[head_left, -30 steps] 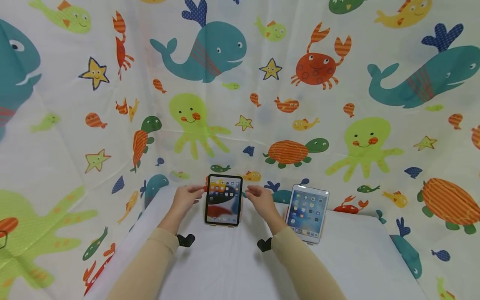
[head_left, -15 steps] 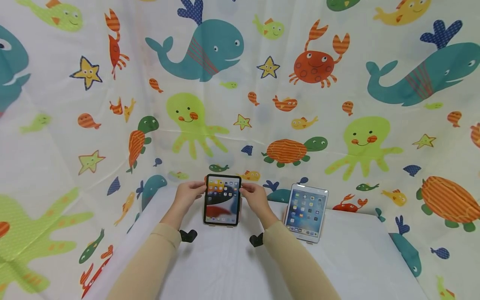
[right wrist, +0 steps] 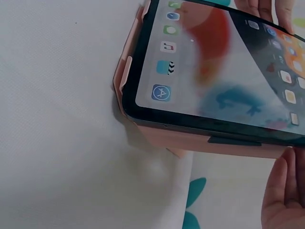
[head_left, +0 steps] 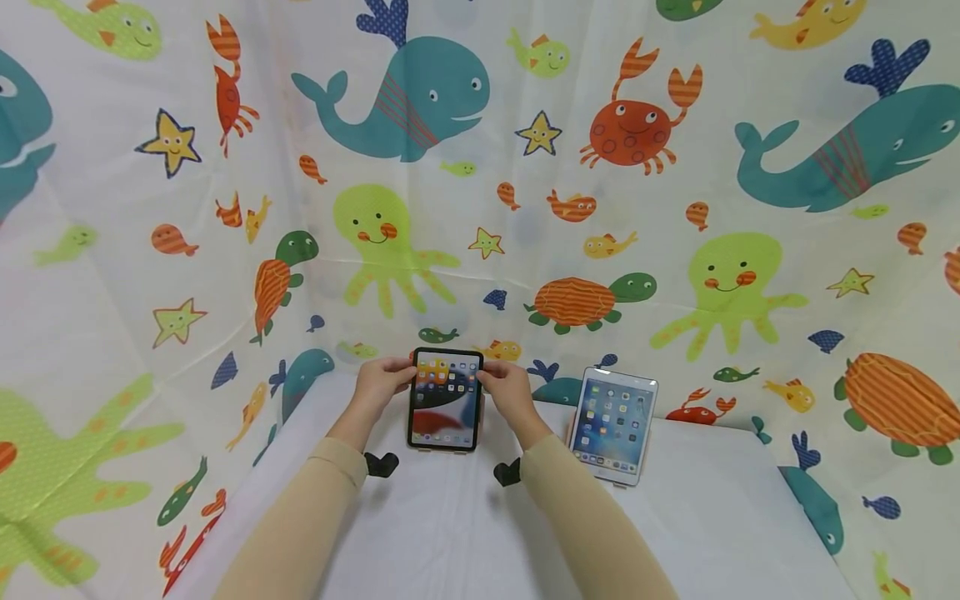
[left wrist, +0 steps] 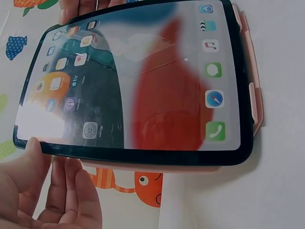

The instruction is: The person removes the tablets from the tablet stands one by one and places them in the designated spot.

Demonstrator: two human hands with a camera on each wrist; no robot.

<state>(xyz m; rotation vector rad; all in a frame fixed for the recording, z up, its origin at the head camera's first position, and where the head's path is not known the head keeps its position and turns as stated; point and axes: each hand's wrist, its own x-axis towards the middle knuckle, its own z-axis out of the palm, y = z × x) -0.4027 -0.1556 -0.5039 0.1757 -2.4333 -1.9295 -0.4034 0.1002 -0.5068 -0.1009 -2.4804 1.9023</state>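
Observation:
A black-bezelled tablet (head_left: 446, 402) with a lit home screen leans on a pink stand (left wrist: 256, 78) at the back of the white table. My left hand (head_left: 377, 385) holds its left edge near the upper corner. In the left wrist view the thumb (left wrist: 33, 148) lies at the front edge of the bezel, and the other fingers are bent beside and behind it. Opposite, my right hand (head_left: 510, 392) pinches the upper right edge, its fingers (right wrist: 279, 179) reaching behind the tablet. The stand's small front lips sit against the tablet's bottom edge.
To the right, a second tablet (head_left: 613, 425) with a white frame leans on its own stand. Behind the white-covered table (head_left: 720, 517) hangs a curtain (head_left: 480, 167) printed with sea animals, which also runs along the left side.
Both hands have closed in from beside the black tablet to its side edges and taken hold of it; the right hand came leftward. The tablet stays on its stand.

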